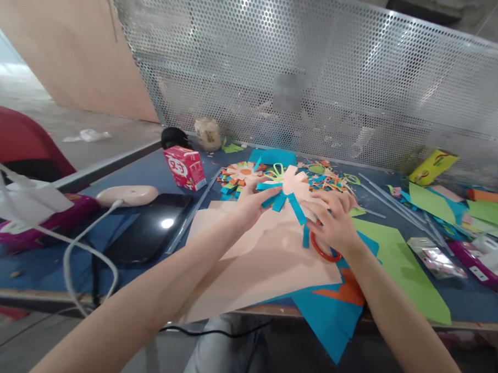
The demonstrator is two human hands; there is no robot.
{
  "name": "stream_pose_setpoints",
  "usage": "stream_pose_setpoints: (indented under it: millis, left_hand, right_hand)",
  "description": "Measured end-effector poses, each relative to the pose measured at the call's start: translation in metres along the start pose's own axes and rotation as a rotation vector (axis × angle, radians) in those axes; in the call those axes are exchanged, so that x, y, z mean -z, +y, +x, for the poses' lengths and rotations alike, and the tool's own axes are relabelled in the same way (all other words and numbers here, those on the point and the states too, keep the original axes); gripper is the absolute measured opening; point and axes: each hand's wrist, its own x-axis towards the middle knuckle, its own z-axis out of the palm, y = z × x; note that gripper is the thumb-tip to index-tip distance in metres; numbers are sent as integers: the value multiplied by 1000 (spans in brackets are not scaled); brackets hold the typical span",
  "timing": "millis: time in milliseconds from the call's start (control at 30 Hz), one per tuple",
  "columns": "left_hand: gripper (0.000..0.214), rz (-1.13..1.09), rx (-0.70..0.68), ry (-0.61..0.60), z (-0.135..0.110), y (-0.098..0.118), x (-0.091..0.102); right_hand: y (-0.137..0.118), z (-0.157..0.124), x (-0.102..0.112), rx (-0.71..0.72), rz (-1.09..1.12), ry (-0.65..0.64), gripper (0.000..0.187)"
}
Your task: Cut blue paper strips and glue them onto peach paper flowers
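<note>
My left hand (253, 200) and my right hand (333, 217) meet over a paper flower (289, 191) made of blue strips and a peach cut-out. Fingers of both hands pinch its strips. Under my right hand lies a red ring-shaped scissor handle (324, 253); whether I grip it is unclear. A large peach paper sheet (262, 258) lies beneath the hands, over blue paper (329, 316) with an orange piece (345, 292).
A green sheet (398, 264) lies to the right, paper scraps (323, 179) and a finished flower (241, 172) behind. On the left are a red carton (185, 167), a black tablet (152, 232) and a white cable (90, 240). A perforated metal panel (320, 74) backs the table.
</note>
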Motion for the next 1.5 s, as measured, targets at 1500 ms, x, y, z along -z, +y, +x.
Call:
stream_pose_setpoints:
  millis: [1500]
  left_hand:
    - [52,625,-412,-147,-10,12,4]
  right_hand:
    - [-1,-2,-16,-750,462,96,25]
